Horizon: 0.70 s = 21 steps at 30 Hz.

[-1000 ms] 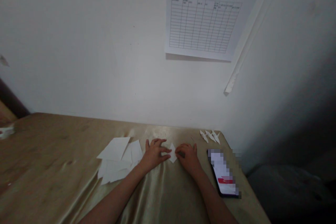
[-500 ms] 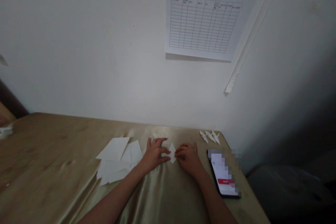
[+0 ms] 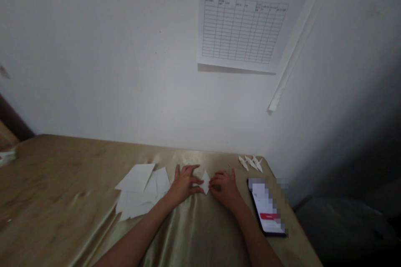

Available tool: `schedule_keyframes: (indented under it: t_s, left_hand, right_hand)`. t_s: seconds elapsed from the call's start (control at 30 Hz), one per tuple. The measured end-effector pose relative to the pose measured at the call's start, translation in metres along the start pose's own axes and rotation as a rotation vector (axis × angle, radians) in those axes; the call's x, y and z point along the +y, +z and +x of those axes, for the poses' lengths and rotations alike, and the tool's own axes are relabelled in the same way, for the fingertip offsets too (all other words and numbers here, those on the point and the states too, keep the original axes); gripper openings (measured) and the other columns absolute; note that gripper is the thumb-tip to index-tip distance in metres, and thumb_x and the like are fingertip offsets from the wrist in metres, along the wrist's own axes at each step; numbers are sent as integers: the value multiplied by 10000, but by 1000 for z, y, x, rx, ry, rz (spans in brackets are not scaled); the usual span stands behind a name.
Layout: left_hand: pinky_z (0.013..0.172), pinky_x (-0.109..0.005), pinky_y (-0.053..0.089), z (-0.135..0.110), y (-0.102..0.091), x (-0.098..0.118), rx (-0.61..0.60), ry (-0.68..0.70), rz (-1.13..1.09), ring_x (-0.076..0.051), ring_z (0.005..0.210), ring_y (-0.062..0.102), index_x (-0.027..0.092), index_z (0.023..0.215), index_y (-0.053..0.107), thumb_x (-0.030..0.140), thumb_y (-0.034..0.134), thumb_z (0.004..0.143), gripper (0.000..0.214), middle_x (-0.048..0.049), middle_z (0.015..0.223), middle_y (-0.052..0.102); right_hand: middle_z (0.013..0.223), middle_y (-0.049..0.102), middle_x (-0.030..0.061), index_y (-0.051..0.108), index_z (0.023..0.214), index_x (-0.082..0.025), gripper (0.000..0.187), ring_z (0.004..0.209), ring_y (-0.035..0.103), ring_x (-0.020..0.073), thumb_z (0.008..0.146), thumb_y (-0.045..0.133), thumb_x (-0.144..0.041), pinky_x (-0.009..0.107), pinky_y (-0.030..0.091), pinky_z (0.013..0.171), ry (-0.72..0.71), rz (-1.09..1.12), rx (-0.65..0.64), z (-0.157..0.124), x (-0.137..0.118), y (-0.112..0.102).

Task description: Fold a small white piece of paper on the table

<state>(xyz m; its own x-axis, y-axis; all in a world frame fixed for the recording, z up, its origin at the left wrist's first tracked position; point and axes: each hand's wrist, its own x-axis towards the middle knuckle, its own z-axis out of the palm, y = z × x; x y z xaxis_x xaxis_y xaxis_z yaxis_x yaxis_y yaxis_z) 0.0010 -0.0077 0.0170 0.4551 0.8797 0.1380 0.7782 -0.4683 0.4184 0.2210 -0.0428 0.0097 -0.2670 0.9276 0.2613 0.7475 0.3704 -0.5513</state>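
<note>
A small folded white paper piece (image 3: 205, 180) lies on the shiny gold tablecloth (image 3: 194, 233) between my two hands. My left hand (image 3: 184, 183) rests on its left side, thumb and fingertips pressed onto the paper. From the right, my right hand (image 3: 224, 185) has curled fingers pinching the paper's edge. Both forearms reach in from the bottom of the view.
A loose stack of white paper sheets (image 3: 140, 190) lies left of my left hand. Three small folded paper figures (image 3: 250, 162) sit at the table's far right corner. A phone (image 3: 267, 210) lies by the right edge. A printed table sheet (image 3: 242, 27) hangs on the wall.
Both hands stay on the folded paper and have shifted only very slightly. The view has barely moved.
</note>
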Motion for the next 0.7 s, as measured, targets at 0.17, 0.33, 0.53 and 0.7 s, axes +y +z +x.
schedule_keyframes:
  t_s: [0.17,0.33,0.53,0.7]
  left_hand:
    - [1194,-744,39,1,2,-2,13,-7,10,-367,1436,412,426,1001,810,476,843,760,248,-32,1536,533]
    - [1191,-748,47,1,2,-1,3,-33,-16,-386,1455,374,424,998,813,491,854,741,268,-29,1540,530]
    - [1185,-755,45,3,3,-5,-18,-41,-13,-389,1463,362,437,1005,809,503,868,717,301,-22,1557,514]
    - [1171,-768,43,4,5,-7,-21,-42,-9,-392,1465,355,443,1013,805,518,877,699,331,-32,1555,518]
  right_hand:
    - [1030,762,11,747,892,-271,135,1184,603,242,871,649,-180,644,-115,1200,-25,-39,41,0,-2,4]
    - [1061,741,16,729,883,-257,114,1161,612,229,876,648,-178,642,-89,1207,-33,-67,48,0,-3,4]
    - [1066,734,10,730,886,-257,127,1153,615,223,877,638,-169,645,-83,1205,12,-25,34,0,0,6]
    - [1078,738,27,733,883,-262,145,1158,611,232,885,615,-177,637,-64,1211,35,-14,35,1,-2,5]
